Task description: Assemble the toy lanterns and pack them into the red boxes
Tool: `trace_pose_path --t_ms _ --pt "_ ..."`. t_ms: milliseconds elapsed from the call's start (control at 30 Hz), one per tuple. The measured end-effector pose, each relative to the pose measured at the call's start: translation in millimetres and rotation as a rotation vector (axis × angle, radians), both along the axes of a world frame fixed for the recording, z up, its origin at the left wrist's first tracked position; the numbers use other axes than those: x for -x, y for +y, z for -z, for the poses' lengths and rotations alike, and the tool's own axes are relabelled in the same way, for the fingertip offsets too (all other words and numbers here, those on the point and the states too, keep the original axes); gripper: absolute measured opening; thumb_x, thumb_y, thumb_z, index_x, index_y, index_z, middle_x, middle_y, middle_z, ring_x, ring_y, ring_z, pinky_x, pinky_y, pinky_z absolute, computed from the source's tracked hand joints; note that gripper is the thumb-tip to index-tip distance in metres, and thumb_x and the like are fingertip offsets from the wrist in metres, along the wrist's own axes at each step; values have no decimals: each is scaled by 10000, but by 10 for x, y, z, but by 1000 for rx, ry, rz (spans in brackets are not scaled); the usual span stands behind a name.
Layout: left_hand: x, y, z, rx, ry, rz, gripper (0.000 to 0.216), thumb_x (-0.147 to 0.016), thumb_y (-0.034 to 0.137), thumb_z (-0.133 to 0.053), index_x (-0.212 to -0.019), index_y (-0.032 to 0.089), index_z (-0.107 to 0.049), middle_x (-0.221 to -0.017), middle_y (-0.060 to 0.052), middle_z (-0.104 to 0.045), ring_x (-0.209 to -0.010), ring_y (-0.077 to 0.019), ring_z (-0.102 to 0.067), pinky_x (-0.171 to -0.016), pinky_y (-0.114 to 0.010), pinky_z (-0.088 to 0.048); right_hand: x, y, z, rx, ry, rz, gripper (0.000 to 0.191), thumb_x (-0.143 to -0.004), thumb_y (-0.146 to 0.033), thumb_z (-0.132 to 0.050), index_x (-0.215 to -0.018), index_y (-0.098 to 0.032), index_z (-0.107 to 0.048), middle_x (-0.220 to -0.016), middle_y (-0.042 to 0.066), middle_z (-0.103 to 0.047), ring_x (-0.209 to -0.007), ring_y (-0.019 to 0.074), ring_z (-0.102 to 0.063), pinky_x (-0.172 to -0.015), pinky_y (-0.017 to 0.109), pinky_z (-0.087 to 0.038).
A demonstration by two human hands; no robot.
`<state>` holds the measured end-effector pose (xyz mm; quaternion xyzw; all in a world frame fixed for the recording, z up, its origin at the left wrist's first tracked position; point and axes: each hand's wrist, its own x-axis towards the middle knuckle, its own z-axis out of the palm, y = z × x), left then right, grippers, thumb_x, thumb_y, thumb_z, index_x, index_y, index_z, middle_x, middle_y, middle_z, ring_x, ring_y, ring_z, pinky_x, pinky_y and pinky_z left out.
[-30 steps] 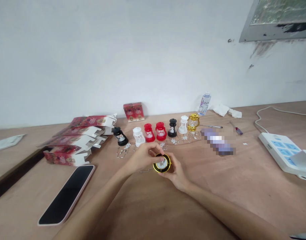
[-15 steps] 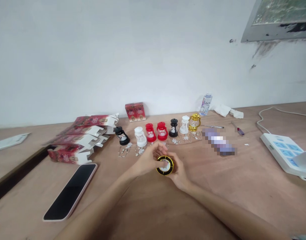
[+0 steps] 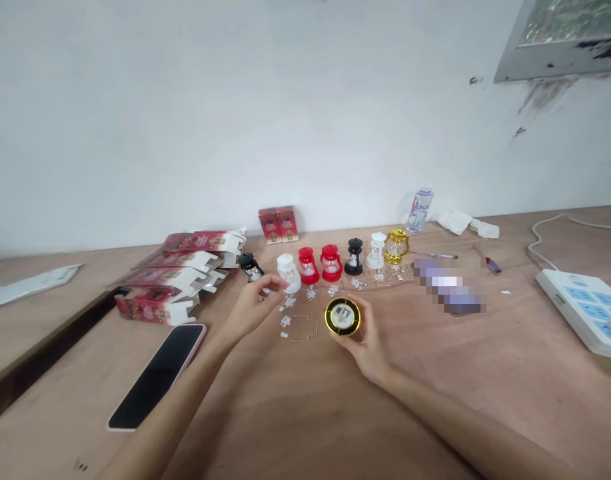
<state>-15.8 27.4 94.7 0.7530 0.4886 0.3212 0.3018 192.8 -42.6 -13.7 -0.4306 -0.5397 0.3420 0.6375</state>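
My right hand (image 3: 368,343) is wrapped around a small lantern (image 3: 342,317) with its underside facing me. That underside has a gold rim, a black ring and a pale centre with small metal parts; the rest of the lantern is hidden behind it. Over the table to the left, my left hand (image 3: 255,308) has its fingers apart, just in front of a white lantern (image 3: 288,275) and a black lantern (image 3: 250,267). Between my hands lie a bent wire handle (image 3: 315,327) and small white pieces (image 3: 286,321).
More lanterns stand in a row, including a red lantern (image 3: 331,264) and a gold lantern (image 3: 397,247). Flattened red boxes (image 3: 150,305) and a phone (image 3: 158,380) lie left. A screwdriver (image 3: 492,265), a bottle (image 3: 420,210) and a power strip (image 3: 582,303) are on the right.
My left hand has left the lantern's underside and moved left towards the white lantern. The right hand still holds the lantern, and the pale centre of its base is now uncovered.
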Motion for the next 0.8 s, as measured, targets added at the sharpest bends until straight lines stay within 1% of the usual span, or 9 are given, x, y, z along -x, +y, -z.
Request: trace_pose_path --t_ms 100,200,267,400,500,567,633,667,800 --pt "137 -44 238 -17 282 55 188 -775 329 -552 -878 201 -643 -915 -47 -670 -826 -205 -588 -727 -288 -410 11 5 27 19 21 -21 544 -694 -328 -729 -1144 -246 -435 -1133 61 -575 -1075 232 -544 -932 386 -421" --pt "132 -85 433 -42 421 8 299 -782 353 -536 -1014 185 -621 -1028 -97 -651 -902 -253 -592 -784 -335 -420 22 15 58 39 33 -30 528 -703 -342 -720 -1132 -233 -432 -1129 66 -585 -1072 232 -550 -935 381 -421" --pt "79 -89 488 -39 500 -19 297 -781 332 -530 -1020 184 -624 -1064 -117 -637 -956 -279 -584 -804 -357 -418 27 20 74 58 33 -31 534 -711 -348 -714 -1144 -233 -423 -1145 70 -582 -1082 232 -548 -945 383 -416" --pt "-30 -70 486 -3 613 -78 128 -738 254 -550 -759 197 -662 -900 -113 -662 -930 -302 -592 -768 -361 -419 27 23 86 73 9 -23 524 -724 -357 -701 -1152 -241 -424 -1156 67 -578 -1089 233 -541 -952 390 -408" --pt "-60 -60 478 6 597 -118 175 -731 230 -536 -581 179 -610 -745 -116 -653 -817 -290 -614 -708 -348 -419 22 19 74 60 -20 -12 509 -723 -358 -699 -1142 -238 -435 -1136 66 -576 -1077 237 -536 -942 397 -408" --pt "-62 -61 468 -6 576 -137 217 -742 236 -520 -543 182 -588 -688 -98 -648 -762 -261 -617 -686 -328 -419 19 17 59 54 -41 0 502 -721 -354 -700 -1134 -238 -439 -1121 65 -573 -1066 239 -531 -930 400 -411" --pt "-62 -71 438 3 465 -142 204 -751 269 -524 -580 194 -607 -676 -68 -657 -724 -224 -615 -671 -301 -428 18 16 44 50 -54 8 496 -721 -349 -699 -1129 -238 -439 -1109 65 -571 -1051 239 -531 -914 398 -418" --pt "-65 -80 412 45 330 -141 180 -745 295 -545 -618 196 -626 -684 -56 -666 -707 -207 -614 -662 -290 -437 18 15 36 47 -55 10 492 -721 -347 -698 -1125 -238 -440 -1103 64 -572 -1040 237 -534 -905 395 -422" --pt "-116 -160 237 444 -442 -158 200 -674 343 -672 -725 152 -641 -719 -60 -684 -656 -164 -629 -630 -266 -490 22 12 12 44 -61 -1 490 -710 -344 -706 -1109 -236 -444 -1088 59 -577 -1019 230 -541 -886 379 -430"
